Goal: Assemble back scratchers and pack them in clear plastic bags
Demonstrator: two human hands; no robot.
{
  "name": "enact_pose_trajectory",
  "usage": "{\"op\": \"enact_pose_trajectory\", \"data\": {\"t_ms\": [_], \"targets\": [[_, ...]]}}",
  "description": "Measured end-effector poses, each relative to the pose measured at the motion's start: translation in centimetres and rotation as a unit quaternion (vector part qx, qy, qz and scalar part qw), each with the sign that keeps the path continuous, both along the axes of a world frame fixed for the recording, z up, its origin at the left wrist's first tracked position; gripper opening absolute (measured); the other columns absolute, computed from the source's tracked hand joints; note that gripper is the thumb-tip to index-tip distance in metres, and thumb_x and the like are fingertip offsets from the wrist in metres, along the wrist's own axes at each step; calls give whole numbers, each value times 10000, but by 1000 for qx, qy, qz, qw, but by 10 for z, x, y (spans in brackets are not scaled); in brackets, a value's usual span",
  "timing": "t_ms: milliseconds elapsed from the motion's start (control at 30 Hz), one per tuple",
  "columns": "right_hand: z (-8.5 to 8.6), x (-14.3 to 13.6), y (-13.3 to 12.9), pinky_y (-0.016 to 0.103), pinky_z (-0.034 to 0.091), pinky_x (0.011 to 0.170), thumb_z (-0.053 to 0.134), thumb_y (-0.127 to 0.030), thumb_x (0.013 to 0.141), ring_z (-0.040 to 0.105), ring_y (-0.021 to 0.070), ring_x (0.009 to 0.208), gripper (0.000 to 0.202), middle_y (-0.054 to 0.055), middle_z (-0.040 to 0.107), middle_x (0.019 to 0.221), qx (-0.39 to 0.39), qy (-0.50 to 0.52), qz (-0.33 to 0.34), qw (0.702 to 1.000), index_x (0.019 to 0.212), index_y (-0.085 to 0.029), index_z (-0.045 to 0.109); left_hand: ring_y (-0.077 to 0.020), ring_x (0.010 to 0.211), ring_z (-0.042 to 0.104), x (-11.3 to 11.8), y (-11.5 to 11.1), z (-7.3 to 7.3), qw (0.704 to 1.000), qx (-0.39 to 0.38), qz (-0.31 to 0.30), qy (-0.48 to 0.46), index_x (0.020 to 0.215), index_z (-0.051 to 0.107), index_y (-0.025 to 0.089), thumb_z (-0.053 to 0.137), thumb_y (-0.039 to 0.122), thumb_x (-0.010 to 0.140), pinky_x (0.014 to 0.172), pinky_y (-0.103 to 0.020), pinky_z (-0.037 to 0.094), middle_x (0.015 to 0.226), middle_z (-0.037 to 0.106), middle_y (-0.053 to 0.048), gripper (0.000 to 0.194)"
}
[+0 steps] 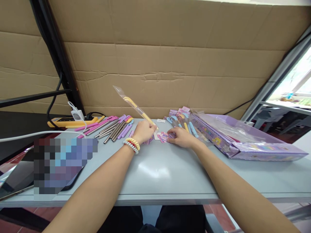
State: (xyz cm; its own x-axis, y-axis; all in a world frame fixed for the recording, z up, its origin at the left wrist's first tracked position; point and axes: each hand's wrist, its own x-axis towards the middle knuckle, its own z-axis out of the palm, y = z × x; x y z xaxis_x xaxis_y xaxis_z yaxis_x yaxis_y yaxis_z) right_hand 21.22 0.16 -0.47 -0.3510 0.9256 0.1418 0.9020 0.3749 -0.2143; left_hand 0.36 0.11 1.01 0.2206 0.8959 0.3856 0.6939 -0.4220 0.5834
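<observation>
My left hand [145, 132], with beaded bracelets at its wrist, is closed round the lower end of a yellow pen-like stick in a clear plastic sleeve [136, 107]. The sleeve slants up to the left, its far end loose. To the right, my right hand [182, 137] rests low over the table, thumb and fingers closing on a small pink-purple printed card [164, 136]. Another printed card [151, 139] lies partly hidden by my left hand. Behind my right hand are several sleeved blue and yellow sticks [186, 124] with printed cards on them.
Loose metal rods [114, 131] with pink and purple pieces lie at the left. A yellow-cased device [70, 122], a white plug [77, 114] and a blurred-out phone [65, 165] are further left. An open purple box [245, 137] stands at the right. Cardboard [170, 64] walls the back.
</observation>
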Motion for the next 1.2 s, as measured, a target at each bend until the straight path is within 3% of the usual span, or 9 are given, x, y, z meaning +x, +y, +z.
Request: {"op": "enact_pose_trajectory", "data": {"t_ms": [133,333,467,733,933,1067,1133,1200], "targets": [[0,-3,-2,319,398,793,548,-428,785,547,252,962,418,133,637,1021,9,19,8,1000,1076,-144,647,-121,439,346,0,2,-3,1000,7,-14,0,387,376,197,481,316,799,516,-280,233,385,373,11,441],[-1,-4,-3,326,396,816,574,-524,740,518,274,999,534,142,624,1016,-11,9,14,1000,1086,-125,650,-107,414,319,2,-3,-1,998,-11,-56,-15,380,341,194,469,318,799,517,-271,256,349,311,34,455],[0,-4,-3,329,394,811,583,-466,740,523,265,968,475,147,625,1007,-24,6,15,1000,1037,-103,655,-91,406,297,4,-6,-1,995,-23,-94,-33,399,335,186,464,325,791,502,-262,246,351,300,47,435],[3,-5,-4,282,400,699,650,-363,665,548,208,868,354,92,628,962,-22,45,-6,999,939,-142,611,-95,395,322,4,-8,-1,995,-26,-94,-17,378,337,188,465,311,763,487,-264,258,331,315,36,425],[2,-5,-5,315,411,773,647,-364,685,541,241,941,369,123,631,998,-14,35,-5,999,970,-131,637,-93,392,322,4,-11,0,994,-28,-105,-16,385,398,179,481,331,758,464,-259,248,342,368,24,411],[3,-5,-8,324,414,797,643,-406,698,534,238,972,409,112,626,1048,-2,122,19,992,1015,-147,632,-89,416,339,3,-12,1,988,-45,-147,-21,432,485,160,505,351,752,454,-251,233,388,405,24,373],[5,-7,-10,305,426,746,636,-408,701,555,205,894,395,83,631,1011,-45,206,60,976,1007,-159,626,-90,434,356,2,-12,1,982,-54,-179,-26,496,557,147,497,355,764,463,-246,247,426,436,22,345],[7,-8,-13,278,426,662,631,-390,701,563,164,768,368,57,634,907,-121,295,117,940,983,-155,618,-89,446,358,1,-12,2,976,-58,-205,-34,557,606,138,487,367,777,468,-244,254,471,464,18,339]]}}
